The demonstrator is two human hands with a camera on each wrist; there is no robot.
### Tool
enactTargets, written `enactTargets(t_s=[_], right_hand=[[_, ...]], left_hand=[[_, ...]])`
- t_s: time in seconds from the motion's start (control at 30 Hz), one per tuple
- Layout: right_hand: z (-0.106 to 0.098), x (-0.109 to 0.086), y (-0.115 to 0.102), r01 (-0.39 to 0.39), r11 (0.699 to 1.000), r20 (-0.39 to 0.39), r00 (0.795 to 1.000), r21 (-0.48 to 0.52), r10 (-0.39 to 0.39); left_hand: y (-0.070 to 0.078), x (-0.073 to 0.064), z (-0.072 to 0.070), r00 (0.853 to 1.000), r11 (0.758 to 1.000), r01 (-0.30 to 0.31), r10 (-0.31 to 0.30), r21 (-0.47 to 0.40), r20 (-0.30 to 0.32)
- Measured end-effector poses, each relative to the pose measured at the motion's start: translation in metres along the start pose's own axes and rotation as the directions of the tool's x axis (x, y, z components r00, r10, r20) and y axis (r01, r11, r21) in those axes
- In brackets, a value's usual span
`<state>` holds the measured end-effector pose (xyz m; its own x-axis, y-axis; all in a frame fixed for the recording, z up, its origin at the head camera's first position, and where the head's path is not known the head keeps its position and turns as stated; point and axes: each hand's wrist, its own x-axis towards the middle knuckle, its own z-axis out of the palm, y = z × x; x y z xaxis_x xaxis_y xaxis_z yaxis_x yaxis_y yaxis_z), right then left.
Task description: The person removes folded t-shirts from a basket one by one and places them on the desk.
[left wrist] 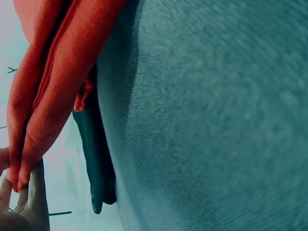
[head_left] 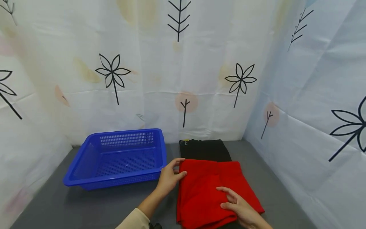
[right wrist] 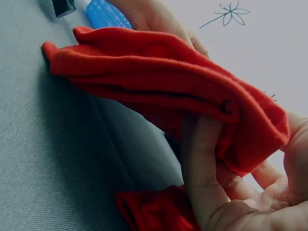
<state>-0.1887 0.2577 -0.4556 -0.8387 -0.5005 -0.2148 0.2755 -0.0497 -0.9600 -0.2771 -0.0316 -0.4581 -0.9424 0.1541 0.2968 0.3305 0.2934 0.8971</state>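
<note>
A folded red cloth (head_left: 206, 190), thick and fuzzy like a garment, lies at the right of the grey table. At its left edge, my left hand (head_left: 168, 178) pinches the layers near the far corner, thumb above. The left wrist view has those fingers (left wrist: 36, 192) around the end of the fold. My right hand (head_left: 243, 208) holds a fold near the front right. Up close in the right wrist view, several fingers (right wrist: 202, 163) reach under the raised layers, the thumb at their outer side. A black folded cloth (head_left: 203, 149) shows behind the red one and is partly covered.
To the left stands a blue plastic basket (head_left: 114, 181) with slotted walls and nothing inside. The grey table surface (head_left: 114, 206) runs back to white printed curtains (head_left: 154, 79), which enclose the left, back and right sides.
</note>
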Motion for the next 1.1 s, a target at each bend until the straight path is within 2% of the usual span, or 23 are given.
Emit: enactTargets(t_s=[0.17,0.33,0.4,0.5,0.67,1.1], right_hand=[[0.001,0.002,0.002,0.006,0.998,-0.045,0.999,-0.065,-0.009],[0.0,0.002,0.006,-0.002,0.997,-0.043,0.999,-0.071,-0.001],[0.0,0.002,0.007,-0.002,0.997,-0.035,0.999,-0.073,-0.001],[0.0,0.002,0.01,-0.002,0.996,-0.034,0.999,-0.089,-0.001],[0.003,0.004,0.014,-0.015,0.991,-0.072,0.997,-0.134,0.005],[0.013,0.011,0.019,-0.031,0.972,-0.157,0.988,-0.233,-0.006]], left_hand=[[-0.003,-0.001,0.001,0.999,0.998,-0.036,0.036,0.052,-0.004],[-0.007,0.0,0.002,0.999,0.995,-0.044,0.043,0.094,0.01],[-0.01,0.0,0.002,0.999,0.995,-0.034,0.032,0.089,0.019],[-0.015,0.002,0.0,1.0,0.997,0.016,-0.017,0.07,0.025],[-0.024,0.004,-0.004,0.995,0.995,0.086,-0.088,0.046,0.038],[-0.037,0.005,-0.015,0.996,0.997,0.07,-0.071,0.028,0.045]])
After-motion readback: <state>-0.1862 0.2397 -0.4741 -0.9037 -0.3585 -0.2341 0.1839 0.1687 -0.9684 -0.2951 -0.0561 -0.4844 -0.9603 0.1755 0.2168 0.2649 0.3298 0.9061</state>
